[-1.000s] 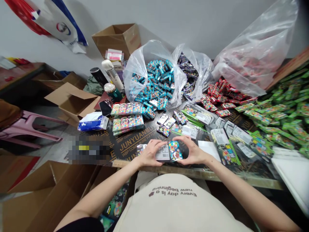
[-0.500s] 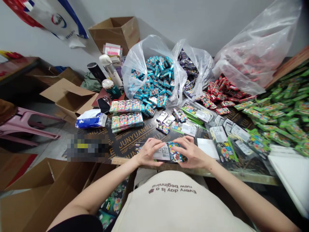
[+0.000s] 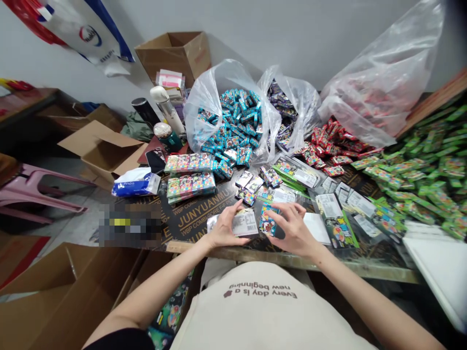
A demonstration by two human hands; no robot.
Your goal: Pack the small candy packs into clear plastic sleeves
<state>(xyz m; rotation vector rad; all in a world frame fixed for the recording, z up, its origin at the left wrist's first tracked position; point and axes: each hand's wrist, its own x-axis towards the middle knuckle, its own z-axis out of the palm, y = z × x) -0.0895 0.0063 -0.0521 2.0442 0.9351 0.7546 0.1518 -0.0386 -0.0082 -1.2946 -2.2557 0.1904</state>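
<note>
My left hand (image 3: 226, 228) is closed around the left part of a flat pack (image 3: 246, 222) with a white label and barcode on its upper face. Between the thumb and fingers of my right hand (image 3: 294, 228) is a small blue printed box (image 3: 268, 219), standing slightly tilted. A narrow gap separates the box from the pack. Just beyond the hands lie several small boxes with pale faces (image 3: 254, 183). To the right of my right hand is a white sheet or card (image 3: 316, 227), partly covered by the hand.
Plastic bags hold blue boxes (image 3: 241, 114) and dark purple boxes (image 3: 282, 99). Red boxes (image 3: 328, 141) and a green heap (image 3: 438, 170) spread to the right. Bundled packs (image 3: 191, 187) and a tissue pack (image 3: 135, 183) lie left. An open carton (image 3: 44, 296) stands below the table edge.
The blue box, which was against the labelled pack, is now apart from it. My right hand has shifted slightly right with the box, and the pack's left end shows more.
</note>
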